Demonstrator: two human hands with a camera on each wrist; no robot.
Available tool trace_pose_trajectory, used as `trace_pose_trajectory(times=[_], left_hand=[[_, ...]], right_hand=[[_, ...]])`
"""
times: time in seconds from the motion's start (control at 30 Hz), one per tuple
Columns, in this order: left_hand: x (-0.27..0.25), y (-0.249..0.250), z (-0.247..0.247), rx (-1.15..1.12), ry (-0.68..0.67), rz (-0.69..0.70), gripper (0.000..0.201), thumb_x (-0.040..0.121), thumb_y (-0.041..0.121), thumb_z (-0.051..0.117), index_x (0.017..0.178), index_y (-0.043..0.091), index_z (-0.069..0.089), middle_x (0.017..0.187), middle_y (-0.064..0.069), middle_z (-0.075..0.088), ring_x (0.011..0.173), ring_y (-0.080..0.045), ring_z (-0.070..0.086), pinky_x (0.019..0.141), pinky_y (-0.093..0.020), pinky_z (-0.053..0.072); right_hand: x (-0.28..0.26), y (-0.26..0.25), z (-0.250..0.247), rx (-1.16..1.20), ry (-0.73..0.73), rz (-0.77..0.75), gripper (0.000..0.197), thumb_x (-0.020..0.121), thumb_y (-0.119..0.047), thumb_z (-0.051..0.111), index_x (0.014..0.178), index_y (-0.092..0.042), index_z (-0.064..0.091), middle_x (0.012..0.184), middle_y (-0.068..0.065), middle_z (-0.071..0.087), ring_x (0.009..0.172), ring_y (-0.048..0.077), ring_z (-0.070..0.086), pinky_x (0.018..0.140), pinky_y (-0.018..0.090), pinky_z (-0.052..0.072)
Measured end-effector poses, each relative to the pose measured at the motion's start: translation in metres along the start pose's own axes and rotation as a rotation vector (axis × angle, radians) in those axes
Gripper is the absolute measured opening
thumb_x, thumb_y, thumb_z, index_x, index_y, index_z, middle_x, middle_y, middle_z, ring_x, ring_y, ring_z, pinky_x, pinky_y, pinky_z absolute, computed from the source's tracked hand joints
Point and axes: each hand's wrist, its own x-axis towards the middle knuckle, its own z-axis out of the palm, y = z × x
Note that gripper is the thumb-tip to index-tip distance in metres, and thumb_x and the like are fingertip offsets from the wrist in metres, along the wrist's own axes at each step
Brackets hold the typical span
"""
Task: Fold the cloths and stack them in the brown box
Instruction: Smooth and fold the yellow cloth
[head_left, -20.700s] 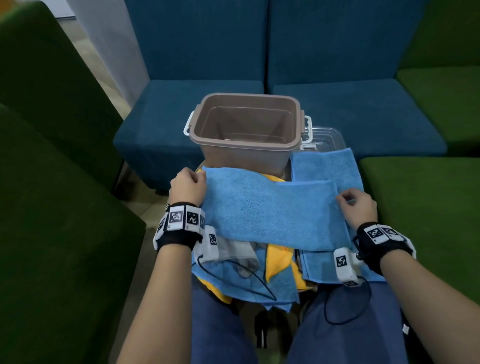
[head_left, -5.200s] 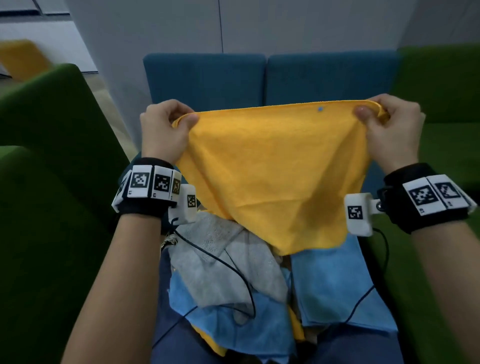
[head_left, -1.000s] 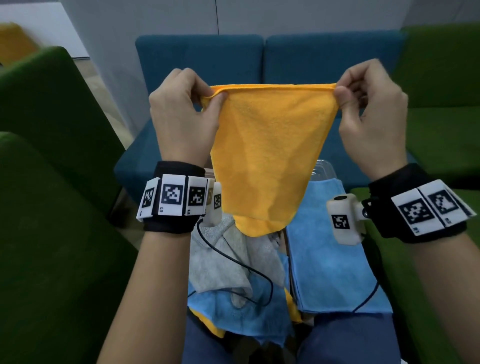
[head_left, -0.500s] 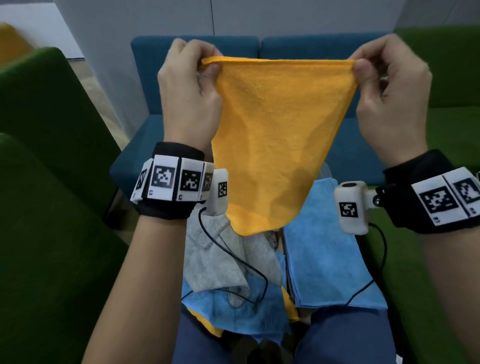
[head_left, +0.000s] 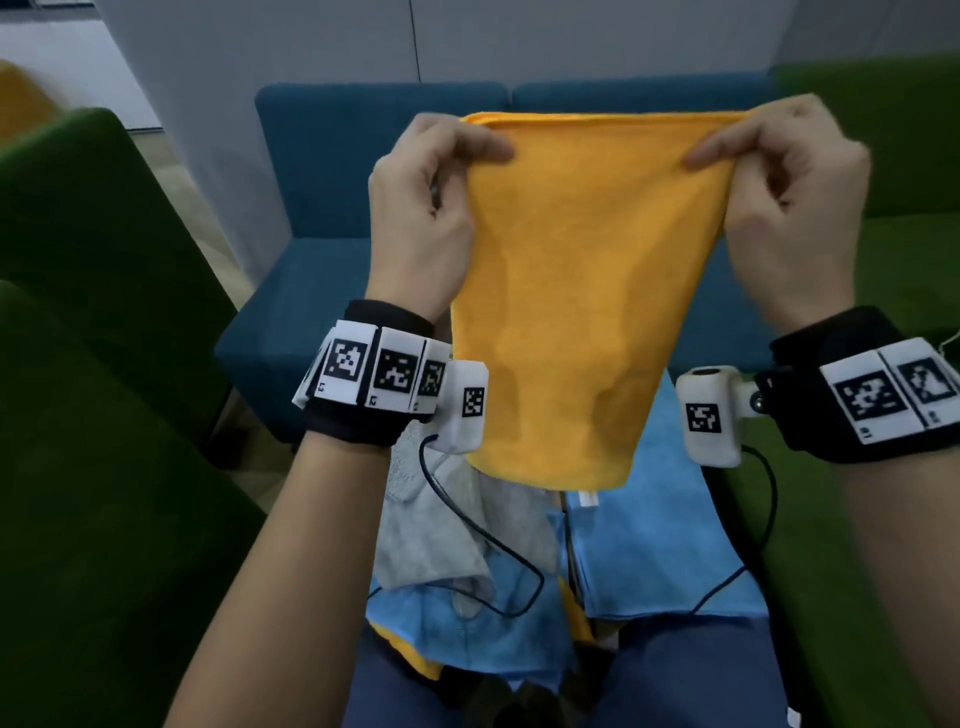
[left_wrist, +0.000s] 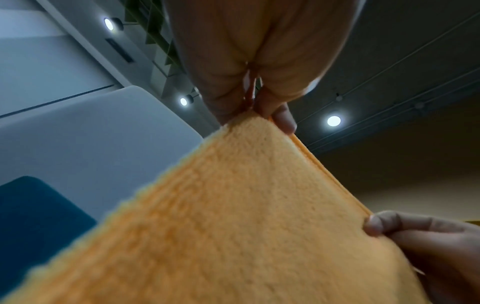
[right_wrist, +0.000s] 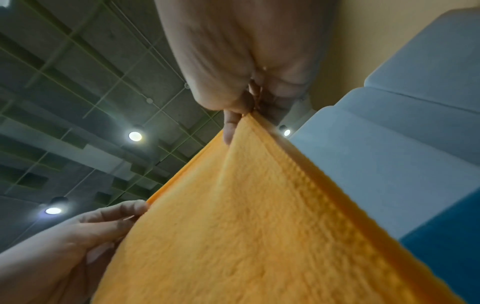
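Fingers (left_wrist: 283, 121) pinch doubled orange cloth (head_left: 576, 312); head view shows grey cloth (head_left: 441, 540).

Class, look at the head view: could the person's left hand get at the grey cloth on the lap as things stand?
Probably not yet. The left hand pinches a top corner of the orange cloth, held up with the right hand. The grey cloth lies uncovered just below, so the way is otherwise free.

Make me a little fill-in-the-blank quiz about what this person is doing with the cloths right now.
1. Both hands hold up a cloth coloured ____.
2. The left hand and the right hand each pinch one of its ____ corners.
3. In the head view, below it on the lap, a crumpled cloth is ____ in colour.
4. Right of that lies a flat ____ cloth.

Missing words: orange; top; grey; blue
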Motion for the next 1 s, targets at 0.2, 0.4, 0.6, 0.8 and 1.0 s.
trace_pose_trajectory(times=[0.2,0.4,0.6,0.8,1.0], left_hand=[[-0.002,-0.001,0.007,0.018,-0.074,0.087,0.057,0.084,0.002,0.06,0.138,0.013,0.047,0.121,0.004,0.04,0.115,0.0,0.043,0.083,-0.036,0.057],[-0.021,-0.006,0.015,-0.034,-0.095,-0.02,0.037,0.079,-0.008,0.054,0.11,0.004,0.069,0.116,0.004,0.06,0.115,-0.006,0.056,0.091,-0.044,0.052],[-0.025,0.016,0.022,-0.218,-0.202,-0.006,0.072,0.087,-0.01,0.049,0.151,0.004,0.019,0.134,-0.014,0.05,0.109,-0.026,0.057,0.095,-0.037,0.05],[-0.039,-0.006,0.06,-0.203,-0.157,-0.198,0.037,0.086,-0.008,0.051,0.117,0.009,0.064,0.103,0.009,0.063,0.077,-0.001,0.057,0.071,-0.018,0.048],[-0.123,-0.07,0.125,0.065,-0.48,-0.505,0.043,0.091,0.006,0.059,0.133,0.006,0.053,0.125,-0.01,0.055,0.109,-0.022,0.055,0.095,-0.036,0.045]], right_hand=[[-0.005,0.005,0.005,-0.06,-0.035,-0.122,0.031,0.082,-0.008,0.063,0.113,-0.005,0.059,0.11,-0.007,0.037,0.099,0.014,0.051,0.071,0.032,0.05],[-0.019,0.014,-0.004,-0.081,-0.098,-0.092,0.028,0.079,0.01,0.049,0.09,-0.005,0.07,0.094,0.002,0.056,0.08,0.002,0.05,0.066,0.016,0.038],[-0.016,0.012,-0.042,-0.075,0.006,-0.119,0.028,0.096,-0.001,0.047,0.113,-0.007,0.068,0.108,-0.008,0.057,0.103,-0.004,0.052,0.085,0.024,0.046],[-0.032,0.041,-0.049,-0.139,-0.133,0.058,0.025,0.095,-0.012,0.053,0.115,-0.011,0.068,0.112,-0.003,0.061,0.082,-0.006,0.052,0.069,0.01,0.038],[-0.102,0.125,-0.019,-0.187,-0.589,0.462,0.056,0.082,-0.018,0.077,0.133,-0.015,0.055,0.135,0.008,0.05,0.122,0.019,0.048,0.101,0.026,0.035]])
